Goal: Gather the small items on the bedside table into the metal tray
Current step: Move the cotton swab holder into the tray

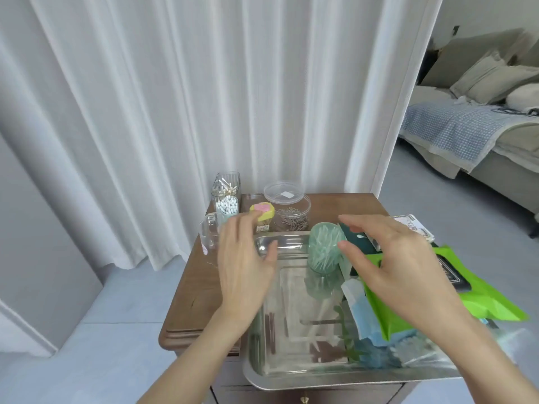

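A shiny metal tray (291, 371) sits on the front right of the wooden bedside table (189, 301). Inside it, at the far end, stands a round green jar of swabs (325, 247). My right hand (388, 266) hovers just right of that jar, fingers apart and curled, not touching it. My left hand (243, 258) is spread open over the tray's far left corner, its fingertips close to a yellow and pink toothpick box (264, 215). A green packet (478, 298), a blue tissue pack (367, 316) and a dark card (354, 233) lie along the tray's right side.
At the back of the table stand a clear box of cotton swabs (226, 186), a blue cup of white swabs (227, 207), a clear jar of paper clips (291, 209) and an empty glass (208, 233). White curtains hang behind. A bed (481, 126) is at the right.
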Action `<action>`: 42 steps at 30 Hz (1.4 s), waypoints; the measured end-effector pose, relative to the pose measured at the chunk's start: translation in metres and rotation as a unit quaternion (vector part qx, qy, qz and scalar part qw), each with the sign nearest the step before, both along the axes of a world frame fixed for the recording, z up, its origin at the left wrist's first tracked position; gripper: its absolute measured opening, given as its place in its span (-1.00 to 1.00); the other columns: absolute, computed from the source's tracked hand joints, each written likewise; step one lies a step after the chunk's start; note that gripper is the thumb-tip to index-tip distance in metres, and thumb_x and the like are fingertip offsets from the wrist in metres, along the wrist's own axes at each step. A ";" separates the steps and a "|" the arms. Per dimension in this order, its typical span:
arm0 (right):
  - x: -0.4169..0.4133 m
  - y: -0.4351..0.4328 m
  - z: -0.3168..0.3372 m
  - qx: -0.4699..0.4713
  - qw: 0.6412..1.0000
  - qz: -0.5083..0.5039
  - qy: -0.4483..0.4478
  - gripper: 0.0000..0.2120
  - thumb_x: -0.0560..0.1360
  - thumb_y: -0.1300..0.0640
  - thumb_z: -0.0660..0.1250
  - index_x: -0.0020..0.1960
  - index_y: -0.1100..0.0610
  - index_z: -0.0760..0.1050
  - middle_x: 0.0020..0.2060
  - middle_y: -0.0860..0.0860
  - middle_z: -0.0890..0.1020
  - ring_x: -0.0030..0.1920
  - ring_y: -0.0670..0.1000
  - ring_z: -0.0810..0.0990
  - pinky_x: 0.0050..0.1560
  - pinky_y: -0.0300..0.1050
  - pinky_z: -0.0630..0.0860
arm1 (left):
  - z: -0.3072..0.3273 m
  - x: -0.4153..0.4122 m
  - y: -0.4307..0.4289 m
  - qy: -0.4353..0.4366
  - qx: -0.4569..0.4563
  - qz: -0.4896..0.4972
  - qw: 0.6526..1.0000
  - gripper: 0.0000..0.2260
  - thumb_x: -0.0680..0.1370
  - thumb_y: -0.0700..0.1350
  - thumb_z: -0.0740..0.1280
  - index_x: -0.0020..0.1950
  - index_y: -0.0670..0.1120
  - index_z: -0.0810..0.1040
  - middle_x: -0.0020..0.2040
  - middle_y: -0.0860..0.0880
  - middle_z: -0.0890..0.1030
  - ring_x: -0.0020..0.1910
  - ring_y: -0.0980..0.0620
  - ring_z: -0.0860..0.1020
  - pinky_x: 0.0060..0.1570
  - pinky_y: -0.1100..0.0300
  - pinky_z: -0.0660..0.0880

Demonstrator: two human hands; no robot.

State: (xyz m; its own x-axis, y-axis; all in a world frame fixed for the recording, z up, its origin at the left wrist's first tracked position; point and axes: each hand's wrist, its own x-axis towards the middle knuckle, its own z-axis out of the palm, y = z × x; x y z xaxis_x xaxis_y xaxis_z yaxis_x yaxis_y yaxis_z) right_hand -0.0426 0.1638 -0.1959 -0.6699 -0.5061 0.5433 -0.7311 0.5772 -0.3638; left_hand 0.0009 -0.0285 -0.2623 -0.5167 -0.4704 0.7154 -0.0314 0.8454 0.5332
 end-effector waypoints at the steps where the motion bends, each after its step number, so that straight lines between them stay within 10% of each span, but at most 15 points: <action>1: 0.000 -0.006 0.007 0.017 1.000 0.015 -0.015 -0.71 0.49 0.03 0.37 0.18 0.07 0.58 -0.02 -0.01 0.69 0.01 0.05 0.64 0.03 -0.16 0.48 | -0.001 0.010 -0.011 0.048 0.035 0.054 0.997 -0.46 0.31 -0.27 0.51 0.25 -0.18 0.43 0.11 -0.16 0.50 0.13 -0.10 0.42 0.14 0.14 0.34; 7: -0.052 -0.100 0.046 0.268 0.951 0.128 -0.088 -0.61 0.53 -0.01 0.29 0.31 0.09 0.45 0.17 0.02 0.61 0.20 0.06 0.54 0.18 -0.01 0.45 | -0.024 0.005 -0.077 -0.060 0.282 0.013 0.957 0.00 0.22 -0.24 0.62 0.49 -0.19 0.07 0.32 -0.17 0.36 0.33 -0.10 0.36 0.33 0.05 0.32; 12: -0.103 -0.167 0.020 0.342 0.925 0.140 -0.086 -0.57 0.52 0.05 0.30 0.33 0.20 0.38 0.24 0.15 0.54 0.21 0.17 0.50 0.14 -0.02 0.44 | -0.034 -0.006 -0.090 -0.143 0.267 0.015 0.953 -0.40 0.31 -0.17 0.57 0.26 -0.17 0.39 -0.08 0.00 0.53 -0.05 -0.07 0.56 -0.12 0.18 0.41; 20: -0.105 -0.224 0.003 0.332 0.920 0.181 -0.101 -0.38 0.38 0.21 0.38 0.39 0.23 0.28 0.32 0.21 0.43 0.35 0.23 0.37 0.31 0.08 0.37 | -0.038 0.004 -0.088 0.046 0.348 0.093 0.932 -0.41 0.27 -0.07 0.59 0.22 -0.05 0.44 0.00 -0.05 0.62 0.00 -0.07 0.58 0.02 0.04 0.52; 25: -0.081 -0.215 0.027 0.116 0.837 0.394 -0.362 -0.18 0.43 0.23 0.42 0.49 -0.19 0.05 0.41 -0.02 0.31 0.40 -0.07 0.33 0.38 -0.08 0.32 | 0.010 -0.004 -0.105 0.095 0.168 0.077 0.978 -0.32 0.28 0.01 0.57 0.33 -0.08 0.42 0.14 0.03 0.55 0.08 -0.07 0.57 0.08 0.02 0.52; 31: -0.099 -0.213 0.025 -0.181 0.875 0.287 -0.345 -0.36 0.24 0.06 0.56 0.24 -0.07 0.36 0.00 0.06 0.63 0.01 -0.02 0.62 0.18 0.04 0.55 | 0.010 -0.037 -0.116 0.002 0.194 -0.038 0.980 0.09 0.16 -0.01 0.64 0.52 -0.10 0.08 0.44 -0.07 0.28 0.43 0.02 0.24 0.35 0.26 0.17; 37: -0.128 -0.182 0.006 -0.159 0.888 0.177 -0.394 -0.31 0.32 0.01 0.54 0.31 0.08 0.25 0.11 0.02 0.58 0.06 0.01 0.64 0.13 -0.01 0.57 | -0.052 -0.062 -0.133 -0.169 0.261 -0.028 0.950 -0.33 0.25 -0.08 0.59 0.29 -0.13 0.42 0.16 -0.04 0.61 0.15 -0.07 0.57 -0.03 0.19 0.47; 42: -0.128 -0.165 0.004 -0.183 0.872 0.174 -0.419 -0.39 0.27 -0.03 0.56 0.18 0.02 0.31 0.05 -0.13 0.56 0.08 0.01 0.65 0.24 0.04 0.50 | -0.034 -0.051 -0.112 -0.103 0.207 0.005 0.973 -0.52 0.26 0.04 0.50 0.10 -0.11 0.51 -0.01 -0.06 0.64 -0.04 -0.07 0.59 -0.19 0.15 0.44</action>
